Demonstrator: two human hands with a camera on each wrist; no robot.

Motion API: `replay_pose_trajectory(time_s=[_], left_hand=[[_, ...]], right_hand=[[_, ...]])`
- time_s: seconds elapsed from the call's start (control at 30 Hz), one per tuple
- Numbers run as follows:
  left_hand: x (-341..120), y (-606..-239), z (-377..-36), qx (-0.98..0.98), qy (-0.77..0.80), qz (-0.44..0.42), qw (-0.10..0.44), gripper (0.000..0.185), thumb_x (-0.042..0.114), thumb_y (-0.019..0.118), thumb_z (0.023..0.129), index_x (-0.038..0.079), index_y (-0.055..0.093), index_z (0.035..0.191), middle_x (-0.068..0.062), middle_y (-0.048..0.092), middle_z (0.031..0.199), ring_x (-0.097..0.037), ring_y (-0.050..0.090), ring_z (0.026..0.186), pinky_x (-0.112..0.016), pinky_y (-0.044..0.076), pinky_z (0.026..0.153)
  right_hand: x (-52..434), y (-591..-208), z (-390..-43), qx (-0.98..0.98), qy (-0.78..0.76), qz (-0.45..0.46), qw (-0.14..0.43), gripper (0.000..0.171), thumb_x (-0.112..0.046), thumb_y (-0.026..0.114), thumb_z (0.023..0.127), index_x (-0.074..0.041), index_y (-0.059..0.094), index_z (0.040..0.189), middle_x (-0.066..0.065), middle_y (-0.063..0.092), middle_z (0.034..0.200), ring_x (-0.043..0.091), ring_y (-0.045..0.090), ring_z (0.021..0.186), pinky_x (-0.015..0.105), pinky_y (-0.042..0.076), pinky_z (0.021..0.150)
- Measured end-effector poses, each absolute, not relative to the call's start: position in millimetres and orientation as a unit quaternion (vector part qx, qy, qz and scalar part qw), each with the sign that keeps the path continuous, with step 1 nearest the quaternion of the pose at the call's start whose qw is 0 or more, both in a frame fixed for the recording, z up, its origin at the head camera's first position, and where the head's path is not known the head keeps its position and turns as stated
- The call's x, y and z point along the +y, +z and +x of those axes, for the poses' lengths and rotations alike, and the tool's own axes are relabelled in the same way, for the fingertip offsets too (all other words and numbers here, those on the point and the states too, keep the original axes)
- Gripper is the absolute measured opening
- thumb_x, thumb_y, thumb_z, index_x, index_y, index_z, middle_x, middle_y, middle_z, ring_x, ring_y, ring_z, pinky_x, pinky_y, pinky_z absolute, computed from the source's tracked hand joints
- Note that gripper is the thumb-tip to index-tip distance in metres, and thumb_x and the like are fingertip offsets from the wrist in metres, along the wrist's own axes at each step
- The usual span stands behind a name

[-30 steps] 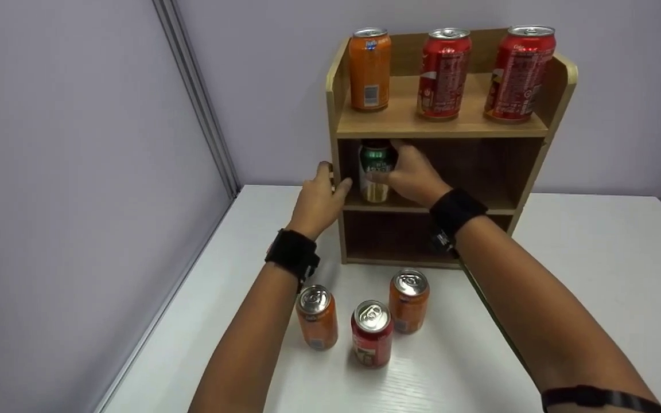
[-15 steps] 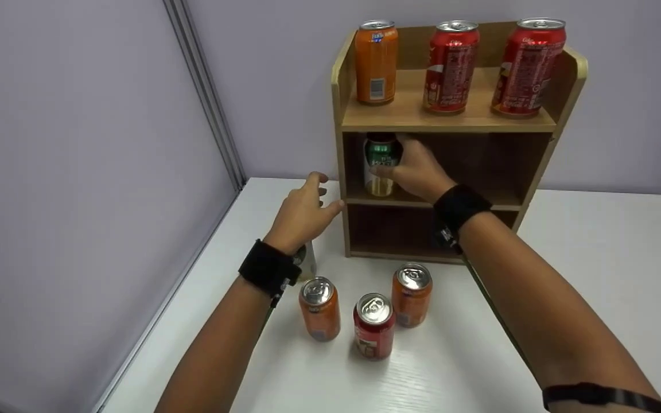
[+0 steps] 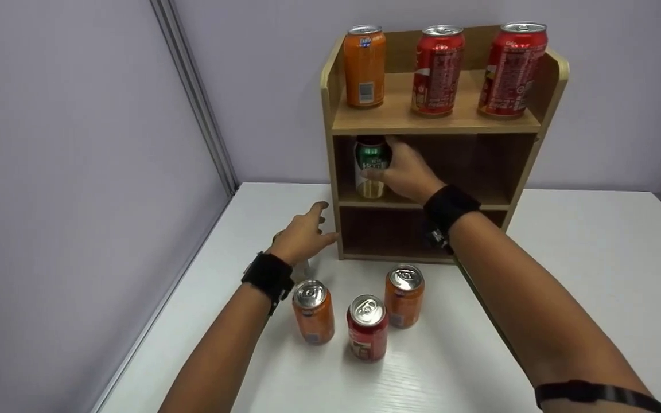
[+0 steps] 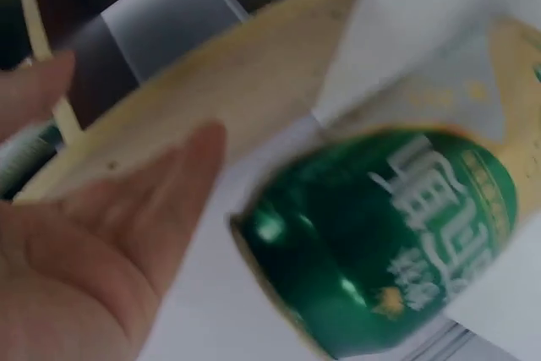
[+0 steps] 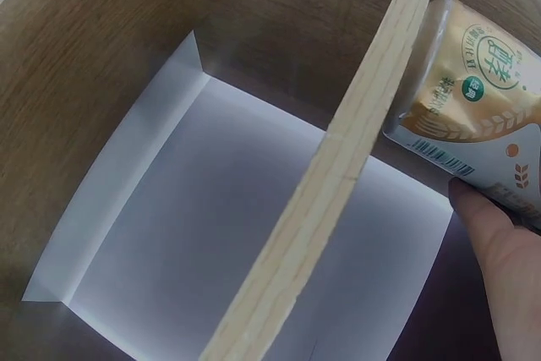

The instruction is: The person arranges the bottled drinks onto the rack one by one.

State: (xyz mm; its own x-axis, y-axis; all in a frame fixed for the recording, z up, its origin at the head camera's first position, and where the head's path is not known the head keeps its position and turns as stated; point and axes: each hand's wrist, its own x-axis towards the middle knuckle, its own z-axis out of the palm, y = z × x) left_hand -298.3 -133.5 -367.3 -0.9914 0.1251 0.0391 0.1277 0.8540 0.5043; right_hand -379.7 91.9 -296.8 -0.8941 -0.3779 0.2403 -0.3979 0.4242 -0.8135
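My right hand [image 3: 409, 172] grips a green, white and gold drink can [image 3: 372, 160] upright at the left end of the middle shelf. In the right wrist view, the thumb [image 5: 489, 230] lies against the can's [image 5: 473, 82] side. My left hand [image 3: 302, 238] is left of the wooden shelf unit [image 3: 335, 172], fingers spread, holding nothing. Next to it, a second green and gold can [image 4: 372, 243] fills much of the left wrist view; in the head view that hand mostly hides it.
On the top shelf stand an orange Fanta can [image 3: 364, 69] and two red Coke cans [image 3: 438, 74]. Nearer on the white table [image 3: 451, 367] are two orange cans [image 3: 404, 298] and a red one [image 3: 367, 330]. White paper [image 5: 220, 209] shows inside the shelf unit.
My left hand has come away from the unit's left side and dropped lower, beside the second green can. My right hand stays on its can in the middle shelf.
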Motion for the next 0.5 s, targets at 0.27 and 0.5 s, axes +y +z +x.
replay_pose_trajectory(time_s=[0.27, 0.5], left_hand=[[-132.5, -387.6, -312.3, -0.93, -0.354, -0.099, 0.019, 0.073, 0.034, 0.063, 0.095, 0.008, 0.025, 0.152, -0.02, 0.055, 0.134, -0.03, 0.061, 0.112, -0.041, 0.051, 0.088], [-124.9, -400.0, -325.7, -0.92, -0.367, -0.116, 0.078, 0.07, 0.03, 0.061, 0.098, 0.008, 0.023, 0.153, -0.023, 0.06, 0.127, -0.03, 0.061, 0.112, -0.041, 0.05, 0.089]], right_hand=[[88.3, -295.6, -379.8, -0.844, 0.482, 0.235, 0.016, 0.084, -0.03, 0.08, 0.082, -0.009, 0.033, 0.149, 0.007, 0.058, 0.127, 0.021, 0.057, 0.111, 0.037, 0.043, 0.099], [89.9, -295.5, -380.0, -0.849, 0.476, 0.228, 0.016, 0.09, -0.031, 0.079, 0.083, -0.007, 0.028, 0.152, 0.009, 0.054, 0.133, 0.022, 0.055, 0.116, 0.037, 0.04, 0.102]])
